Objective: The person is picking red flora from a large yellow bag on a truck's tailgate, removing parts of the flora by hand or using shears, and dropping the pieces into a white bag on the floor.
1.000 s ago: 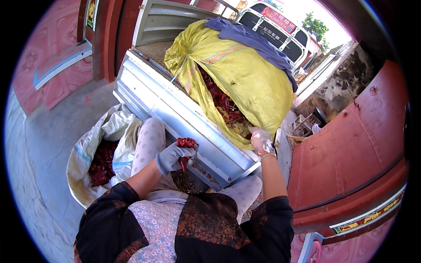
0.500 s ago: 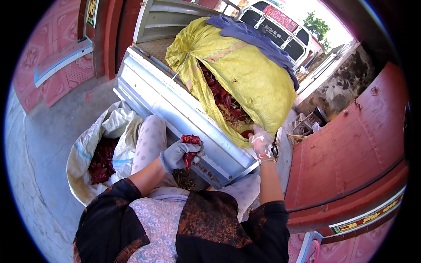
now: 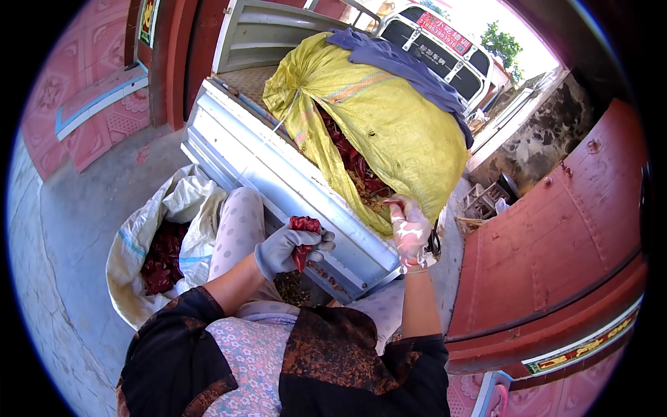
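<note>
My left hand (image 3: 283, 249), in a grey glove, is closed round a few dried red chili peppers (image 3: 304, 224), which stick out above and below the fingers. It is held over my lap, in front of the truck bed's side wall (image 3: 306, 194). At the lower end of the slit in a yellow woven sack (image 3: 417, 132), my right hand (image 3: 411, 233) wears a white and pinkish glove. Its fingertips are pinched, with a bit of dark red chili showing at them. Inside the slit lie many dried red chilies (image 3: 347, 149) with pale stems and debris.
Beside my left leg stands an open white sack (image 3: 128, 278) partly filled with dried red chilies. A blue-purple cloth (image 3: 389, 52) lies over the yellow sack. To the right is a red metal gate (image 3: 542, 229). A dark cord (image 3: 433, 240) hangs near my right wrist.
My right hand has drawn back slightly from the sack's slit and turned, fingers now pinched upward. My left hand has shifted slightly right, still holding the chilies.
</note>
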Motion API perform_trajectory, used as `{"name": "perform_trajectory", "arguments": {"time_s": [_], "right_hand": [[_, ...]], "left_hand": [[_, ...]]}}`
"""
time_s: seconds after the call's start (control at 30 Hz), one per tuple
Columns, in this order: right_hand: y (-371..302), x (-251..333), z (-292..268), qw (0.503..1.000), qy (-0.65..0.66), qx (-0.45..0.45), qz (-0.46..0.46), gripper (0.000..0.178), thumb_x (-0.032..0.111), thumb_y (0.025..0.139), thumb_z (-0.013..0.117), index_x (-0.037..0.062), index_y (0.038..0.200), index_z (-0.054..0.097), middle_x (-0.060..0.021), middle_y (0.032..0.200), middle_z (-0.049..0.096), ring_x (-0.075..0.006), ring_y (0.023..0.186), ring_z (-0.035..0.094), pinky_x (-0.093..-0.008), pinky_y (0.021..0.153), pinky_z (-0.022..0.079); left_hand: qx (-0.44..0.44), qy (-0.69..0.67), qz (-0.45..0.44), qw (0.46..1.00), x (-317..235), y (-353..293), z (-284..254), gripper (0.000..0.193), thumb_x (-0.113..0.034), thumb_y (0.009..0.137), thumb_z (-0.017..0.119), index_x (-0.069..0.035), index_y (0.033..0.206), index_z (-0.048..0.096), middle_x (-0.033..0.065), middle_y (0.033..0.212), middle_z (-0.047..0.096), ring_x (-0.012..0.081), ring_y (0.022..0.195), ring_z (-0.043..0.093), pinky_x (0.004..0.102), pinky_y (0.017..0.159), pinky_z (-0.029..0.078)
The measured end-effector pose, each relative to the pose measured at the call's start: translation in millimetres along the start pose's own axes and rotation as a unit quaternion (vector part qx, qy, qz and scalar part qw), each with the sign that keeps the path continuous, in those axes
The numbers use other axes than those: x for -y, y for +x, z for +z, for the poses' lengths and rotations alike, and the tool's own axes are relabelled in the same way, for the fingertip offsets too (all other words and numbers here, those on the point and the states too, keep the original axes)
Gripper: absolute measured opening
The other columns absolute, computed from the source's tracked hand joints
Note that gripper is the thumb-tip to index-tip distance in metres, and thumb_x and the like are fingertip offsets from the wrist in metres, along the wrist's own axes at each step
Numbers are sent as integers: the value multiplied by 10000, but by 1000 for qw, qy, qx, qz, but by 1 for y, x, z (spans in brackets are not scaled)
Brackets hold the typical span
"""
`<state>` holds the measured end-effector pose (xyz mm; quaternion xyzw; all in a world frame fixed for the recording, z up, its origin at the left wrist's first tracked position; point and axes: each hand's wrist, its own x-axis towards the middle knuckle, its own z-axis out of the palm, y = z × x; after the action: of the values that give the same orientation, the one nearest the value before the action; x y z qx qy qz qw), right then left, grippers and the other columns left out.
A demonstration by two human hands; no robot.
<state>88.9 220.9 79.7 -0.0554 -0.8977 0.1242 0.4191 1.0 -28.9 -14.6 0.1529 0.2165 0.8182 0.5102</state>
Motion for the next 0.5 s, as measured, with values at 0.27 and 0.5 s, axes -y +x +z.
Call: {"name": "perform_trajectory", "arguments": {"time_s": [0.27, 0.5], "right_hand": [[-21, 93, 2, 916, -168, 278, -234, 225, 173, 766, 599, 131, 986, 582, -63, 834, 603, -256, 736, 633, -369, 601, 497], [-13, 113, 0, 953, -27, 254, -163, 579, 114, 731, 707, 97, 1262, 478, -144, 1128, 596, -253, 855, 640, -346, 725, 519]], "left_hand": [[1, 84, -13, 996, -8, -5, 14, 255, -18, 828, 600, -2, 1081, 570, 114, 1009, 634, 232, 915, 632, 337, 738, 534], [-12, 103, -24, 994, -13, -5, 27, 228, -21, 797, 599, -17, 1023, 571, 75, 863, 617, 157, 688, 587, 293, 618, 485]]}}
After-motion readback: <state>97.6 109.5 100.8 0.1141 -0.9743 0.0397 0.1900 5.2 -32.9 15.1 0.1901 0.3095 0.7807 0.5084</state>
